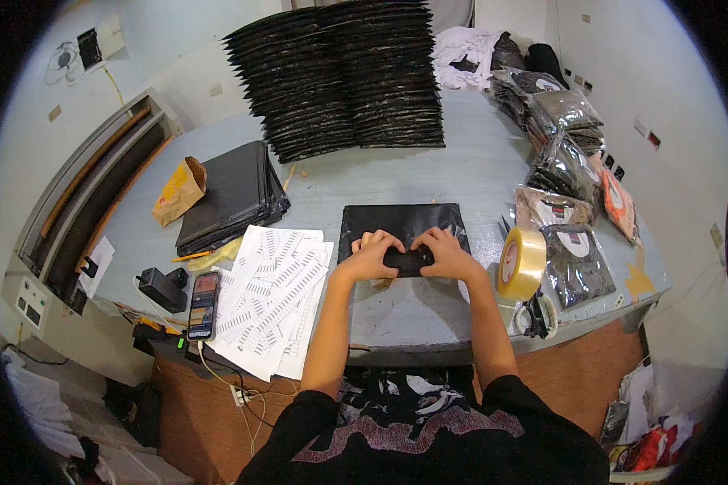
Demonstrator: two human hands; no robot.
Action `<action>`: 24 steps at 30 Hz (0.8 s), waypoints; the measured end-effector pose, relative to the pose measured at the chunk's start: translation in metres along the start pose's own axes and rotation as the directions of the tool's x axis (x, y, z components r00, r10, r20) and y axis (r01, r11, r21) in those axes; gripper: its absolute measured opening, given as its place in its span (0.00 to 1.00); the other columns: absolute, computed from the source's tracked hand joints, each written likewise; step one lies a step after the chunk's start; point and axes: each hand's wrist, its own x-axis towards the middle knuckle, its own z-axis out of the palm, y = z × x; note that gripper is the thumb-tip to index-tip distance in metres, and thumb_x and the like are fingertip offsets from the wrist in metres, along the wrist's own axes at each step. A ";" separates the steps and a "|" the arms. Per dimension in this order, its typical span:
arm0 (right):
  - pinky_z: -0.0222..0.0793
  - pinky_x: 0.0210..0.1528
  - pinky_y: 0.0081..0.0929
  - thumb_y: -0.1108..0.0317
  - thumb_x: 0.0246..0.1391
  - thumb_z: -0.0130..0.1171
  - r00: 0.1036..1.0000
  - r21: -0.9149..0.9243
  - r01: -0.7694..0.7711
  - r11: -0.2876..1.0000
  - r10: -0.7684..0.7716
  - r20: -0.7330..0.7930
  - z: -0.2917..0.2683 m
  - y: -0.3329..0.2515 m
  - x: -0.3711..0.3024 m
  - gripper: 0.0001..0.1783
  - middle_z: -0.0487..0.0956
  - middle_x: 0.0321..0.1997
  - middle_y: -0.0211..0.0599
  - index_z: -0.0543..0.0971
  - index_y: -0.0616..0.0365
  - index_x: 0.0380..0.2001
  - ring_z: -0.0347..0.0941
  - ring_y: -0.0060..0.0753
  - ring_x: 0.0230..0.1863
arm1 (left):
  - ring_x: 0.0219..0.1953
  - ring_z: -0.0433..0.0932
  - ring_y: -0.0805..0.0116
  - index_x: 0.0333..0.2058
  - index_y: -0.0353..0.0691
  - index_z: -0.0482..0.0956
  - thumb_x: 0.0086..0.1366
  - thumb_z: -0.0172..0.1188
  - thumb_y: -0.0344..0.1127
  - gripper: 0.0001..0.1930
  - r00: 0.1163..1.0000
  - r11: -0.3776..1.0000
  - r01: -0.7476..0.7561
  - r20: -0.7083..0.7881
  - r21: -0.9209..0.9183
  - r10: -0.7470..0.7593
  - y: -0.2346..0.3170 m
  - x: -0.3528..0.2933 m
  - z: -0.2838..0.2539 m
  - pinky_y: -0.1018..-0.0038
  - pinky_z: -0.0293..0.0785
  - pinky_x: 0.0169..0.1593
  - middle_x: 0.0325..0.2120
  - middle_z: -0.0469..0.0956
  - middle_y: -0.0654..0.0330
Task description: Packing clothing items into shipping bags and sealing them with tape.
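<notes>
A black plastic mailing bag (pixel 402 217) lies flat on the table in front of me. My left hand (pixel 371 257) is on its near left part, fingers curled and pressed onto the plastic. Mirroring it, my right hand (pixel 443 255) grips the near right part with bent fingers. Both thumbs and index fingers point toward each other over a dark, puckered spot of the bag between them. The undersides of the fingers are hidden. Just right of my right hand, a roll of clear yellowish tape (pixel 521 263) stands close to scissors (pixel 534 315).
Printed paper sheets (pixel 275 299) and a phone (pixel 204 304) lie to the left, by a black block (pixel 162 288). Behind them are stacked black bags (pixel 230 194) and a paper bag (pixel 180 191). A tall black pile (pixel 348 81) stands at the back. Clear-bagged garments (pixel 578 263) line the right.
</notes>
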 end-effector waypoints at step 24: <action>0.56 0.52 0.37 0.69 0.23 0.61 0.962 0.035 -0.246 0.969 0.240 0.132 -0.022 0.028 -0.021 0.26 0.64 0.44 0.42 0.74 0.43 0.36 0.58 0.50 0.47 | 0.51 0.58 0.57 0.42 0.54 0.72 0.37 0.60 0.37 0.26 0.978 0.971 0.184 0.124 -0.152 -0.166 -0.056 -0.018 -0.020 0.64 0.54 0.54 0.46 0.62 0.60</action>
